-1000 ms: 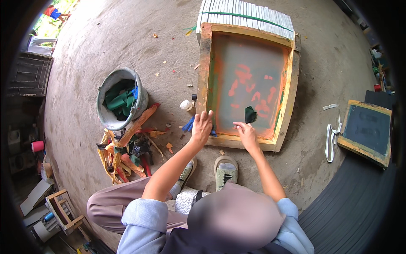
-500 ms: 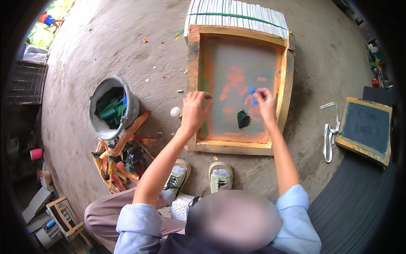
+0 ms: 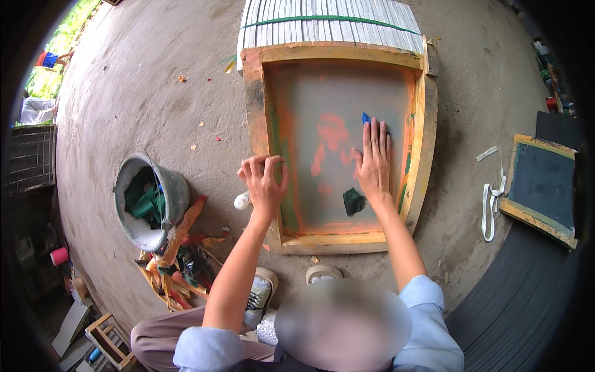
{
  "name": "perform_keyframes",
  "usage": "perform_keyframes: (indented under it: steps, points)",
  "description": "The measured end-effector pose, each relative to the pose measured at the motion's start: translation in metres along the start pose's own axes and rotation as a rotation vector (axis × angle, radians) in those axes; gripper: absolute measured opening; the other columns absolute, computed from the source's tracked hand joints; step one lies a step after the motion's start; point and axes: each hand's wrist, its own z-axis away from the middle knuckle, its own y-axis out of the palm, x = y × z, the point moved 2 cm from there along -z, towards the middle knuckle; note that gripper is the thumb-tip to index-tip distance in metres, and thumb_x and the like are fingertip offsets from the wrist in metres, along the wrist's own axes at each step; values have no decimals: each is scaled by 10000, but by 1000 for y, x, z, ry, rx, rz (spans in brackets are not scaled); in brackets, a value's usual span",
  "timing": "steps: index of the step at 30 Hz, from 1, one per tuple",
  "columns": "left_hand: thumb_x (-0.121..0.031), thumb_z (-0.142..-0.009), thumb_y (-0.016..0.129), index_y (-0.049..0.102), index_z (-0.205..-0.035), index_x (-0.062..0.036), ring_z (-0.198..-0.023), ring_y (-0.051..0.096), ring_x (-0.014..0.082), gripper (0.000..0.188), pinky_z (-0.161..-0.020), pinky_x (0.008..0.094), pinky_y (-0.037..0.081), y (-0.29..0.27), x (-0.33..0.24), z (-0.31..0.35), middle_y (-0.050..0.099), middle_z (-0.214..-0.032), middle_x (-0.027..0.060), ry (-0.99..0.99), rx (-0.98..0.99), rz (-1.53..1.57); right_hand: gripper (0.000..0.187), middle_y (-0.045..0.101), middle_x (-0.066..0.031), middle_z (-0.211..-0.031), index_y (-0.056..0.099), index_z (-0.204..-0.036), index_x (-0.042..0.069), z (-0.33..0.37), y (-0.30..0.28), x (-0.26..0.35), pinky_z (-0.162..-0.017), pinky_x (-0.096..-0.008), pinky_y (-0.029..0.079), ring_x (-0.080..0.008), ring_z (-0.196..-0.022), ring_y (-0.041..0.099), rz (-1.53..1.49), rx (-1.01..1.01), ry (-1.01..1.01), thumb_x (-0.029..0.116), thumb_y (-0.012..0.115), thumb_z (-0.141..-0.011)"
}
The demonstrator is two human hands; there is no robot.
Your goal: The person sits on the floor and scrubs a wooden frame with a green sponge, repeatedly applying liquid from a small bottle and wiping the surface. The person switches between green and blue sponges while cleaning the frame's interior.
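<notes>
A wooden-framed printing screen (image 3: 338,53) lies before me, its pale mesh stained orange. Flat on the mesh rests my right hand (image 3: 375,160), fingers stretched out and close together. A small blue piece (image 3: 366,116), cloth or plastic, shows at its fingertips; the rest is covered. Closer to me a dark green scrap (image 3: 354,201) lies on the mesh. At the left rail is my left hand (image 3: 263,183), its fingers bent over the wood. Beside that hand a small white bottle (image 3: 242,200) lies on the floor, partly hidden by my wrist.
White slats (image 3: 322,28) bound with a green strap stand at the screen's far end. To the left are a bucket (image 3: 176,192) of green scraps and a heap of coloured scraps (image 3: 170,279). A second, dark screen (image 3: 540,186) and a white strap (image 3: 488,211) lie right.
My right hand has gone from pinching the blue piece above the mesh to lying flat over it. My left hand has moved onto the left rail. The view has shifted.
</notes>
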Motion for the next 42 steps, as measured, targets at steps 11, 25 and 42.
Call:
perform_keyframes:
  steps: [11,25,42]
  points:
    - [-143,-745,703,616,-920,-176,-958,464,253,198,-860,418,323,-2,4,0,492,-951,36,12,12,1,557,406,-103,-1492,369,-1453,38,-9,17,19,-1162,-396,273,-231,-1397,356,-102,336,-590,160,492,-924]
    - [-155,-749,698,625,-907,-174,-972,468,263,175,-894,427,332,-4,0,0,513,-963,38,-21,27,7,516,380,-123,-1504,400,-1428,17,-7,-9,-41,-1176,-467,226,-262,-1416,318,166,-26,75,108,474,-925]
    - [-153,-722,704,629,-917,-149,-1001,454,273,209,-908,444,316,-2,-3,6,496,-966,62,-18,58,36,549,233,-208,-1550,228,-1495,-5,-56,0,-25,-1194,-417,154,-335,-1450,199,126,-163,264,190,378,-1005]
